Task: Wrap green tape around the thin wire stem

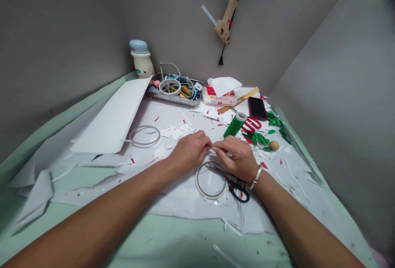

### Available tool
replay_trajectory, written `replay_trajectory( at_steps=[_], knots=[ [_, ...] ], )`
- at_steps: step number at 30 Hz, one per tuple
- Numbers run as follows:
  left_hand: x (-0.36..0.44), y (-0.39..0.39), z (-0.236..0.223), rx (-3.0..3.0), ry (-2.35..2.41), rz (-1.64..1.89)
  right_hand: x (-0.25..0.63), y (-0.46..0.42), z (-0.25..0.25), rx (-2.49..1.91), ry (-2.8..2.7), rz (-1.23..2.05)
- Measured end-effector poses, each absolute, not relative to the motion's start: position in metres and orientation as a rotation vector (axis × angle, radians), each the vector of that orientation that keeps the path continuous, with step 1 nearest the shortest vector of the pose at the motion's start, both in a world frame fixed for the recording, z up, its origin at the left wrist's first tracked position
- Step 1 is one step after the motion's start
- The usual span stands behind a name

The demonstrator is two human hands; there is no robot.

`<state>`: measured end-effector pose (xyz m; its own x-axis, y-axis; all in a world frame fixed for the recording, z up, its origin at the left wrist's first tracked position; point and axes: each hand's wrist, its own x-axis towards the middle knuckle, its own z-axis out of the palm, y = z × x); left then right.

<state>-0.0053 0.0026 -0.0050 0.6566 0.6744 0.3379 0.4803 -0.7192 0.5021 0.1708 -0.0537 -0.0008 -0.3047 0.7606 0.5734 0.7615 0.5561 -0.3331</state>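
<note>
My left hand (189, 149) and my right hand (236, 157) meet at the middle of the table, fingertips pinched together on a thin white strip or wire that is too small to name. A silver bangle circles my right wrist. Just below the hands lies a coil of white wire (211, 179), and black-handled scissors (237, 187) rest partly under my right hand. A green spool of tape (235, 124) lies just beyond my right hand.
White paper sheets and scraps (173, 130) cover the green table. A second wire coil (144, 136) lies to the left. At the back stand a metal tray of supplies (175, 89), a tissue pack (219, 95), a phone (257, 108), red scissors (251, 125), green leaves (259, 138), a bottle (141, 60). A glue gun (224, 23) hangs on the wall.
</note>
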Motion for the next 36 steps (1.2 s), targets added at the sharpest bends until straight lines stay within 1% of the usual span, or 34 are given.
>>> replay_trajectory(
  at_steps=[3,5,9,14,17,20,23,27,32,36],
  knots=[
    [-0.005,0.000,-0.002,2.505,0.799,0.675,0.183,-0.046,-0.004,-1.295,-1.857,0.167],
    [-0.004,0.000,0.002,2.412,0.773,0.703,0.190,-0.042,-0.008,-1.348,-1.753,0.251],
    [-0.004,0.003,0.007,2.178,0.805,0.816,0.190,-0.041,-0.015,-1.337,-1.906,0.343],
    [-0.005,0.007,0.003,2.151,0.994,0.934,0.171,-0.052,-0.009,-1.235,-2.215,0.105],
    [-0.005,0.006,-0.002,2.319,1.004,0.853,0.168,-0.055,-0.003,-1.178,-2.195,-0.032],
    [-0.005,0.003,-0.003,2.436,0.879,0.737,0.174,-0.052,0.000,-1.196,-2.018,-0.002],
    [-0.004,0.001,0.000,2.388,0.778,0.732,0.185,-0.045,-0.004,-1.284,-1.836,0.107],
    [-0.004,0.003,0.006,2.175,0.778,0.818,0.190,-0.041,-0.012,-1.332,-1.918,0.162],
    [-0.004,0.008,0.003,2.108,0.966,0.967,0.174,-0.052,-0.011,-1.241,-2.251,0.046],
    [-0.005,0.007,-0.003,2.318,1.004,0.886,0.166,-0.057,-0.004,-1.160,-2.252,-0.113]
  ],
)
